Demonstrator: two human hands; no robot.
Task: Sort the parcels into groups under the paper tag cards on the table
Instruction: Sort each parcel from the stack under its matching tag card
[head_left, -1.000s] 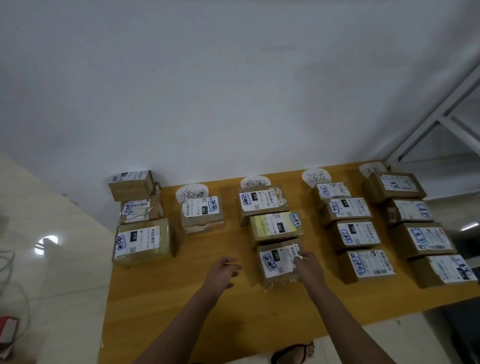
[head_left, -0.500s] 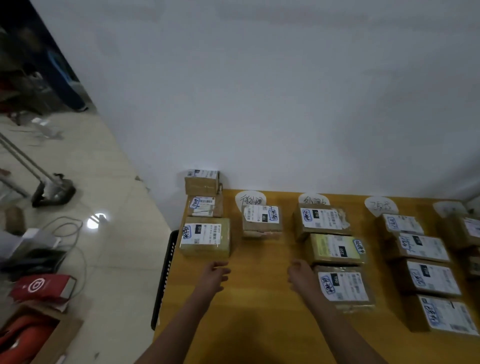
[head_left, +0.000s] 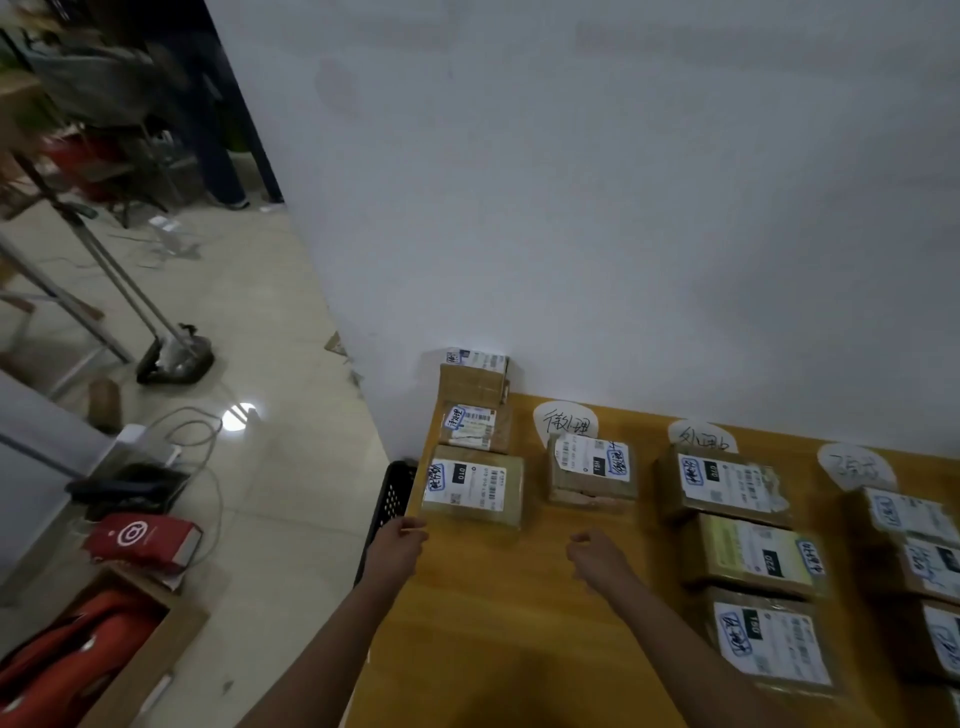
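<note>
1. While we look down, the wooden table runs along a white wall, with a black crate at its left edge.
2. Three parcels line the table's left end: big parcel nearest, taped parcel behind it, corner parcel by the wall.
3. To their right sits a lone parcel, then a column of three parcels. More parcels are cut off at the right.
4. Left hand: fingers loosely curled, holding nothing, just before the big parcel's near corner. We cannot tell whether they touch.
5. Right hand: loosely curled, empty, over bare tabletop.
6. Tag cards head the columns: first card, second card, third card.
</note>
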